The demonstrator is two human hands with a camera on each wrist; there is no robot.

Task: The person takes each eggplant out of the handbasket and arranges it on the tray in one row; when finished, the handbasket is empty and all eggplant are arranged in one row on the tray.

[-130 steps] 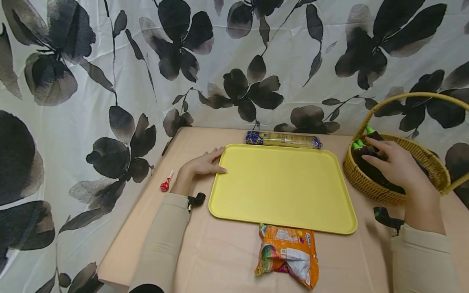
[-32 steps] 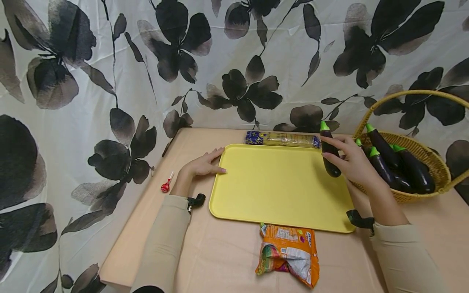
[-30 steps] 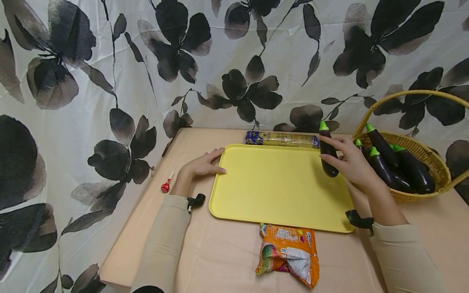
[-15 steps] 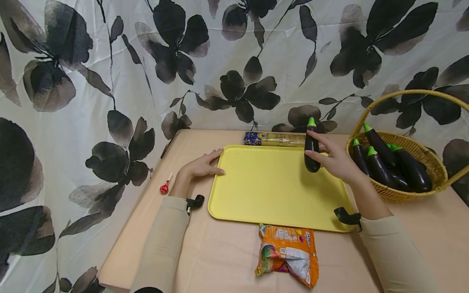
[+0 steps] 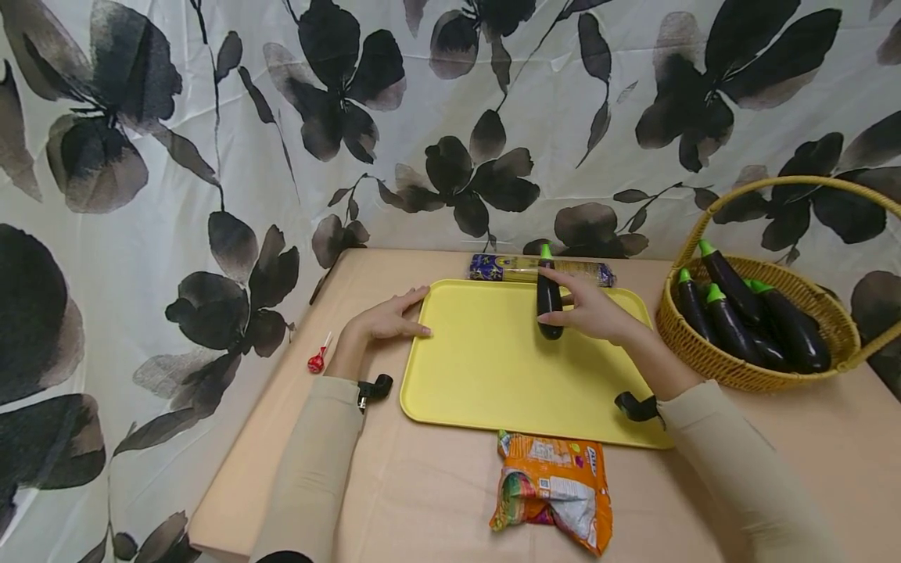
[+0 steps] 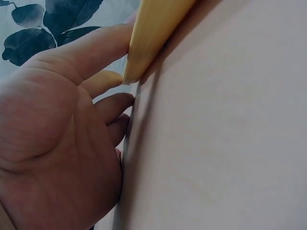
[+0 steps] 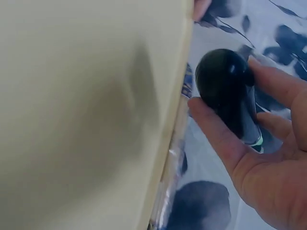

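Note:
In the head view my right hand pinches a dark purple eggplant with a green cap, thumb and fingers on opposite sides of it. The eggplant is held above the yellow tray, cap pointing away; its rounded end shows in the right wrist view, apart from the tray, with a shadow on the tray surface. My left hand rests at the tray's left edge, thumb on the rim and fingers extended along the far corner. Up close, the left wrist view shows the left hand touching the tray's side.
A wicker basket with several eggplants stands right of the tray. Behind the tray lies a blue and gold packet. An orange snack bag lies at the front edge, a red lollipop at the left. A patterned cloth hangs behind.
My right hand has taken an eggplant out of the basket and carried it leftward, to over the middle of the tray. The left hand has stayed at the tray's edge.

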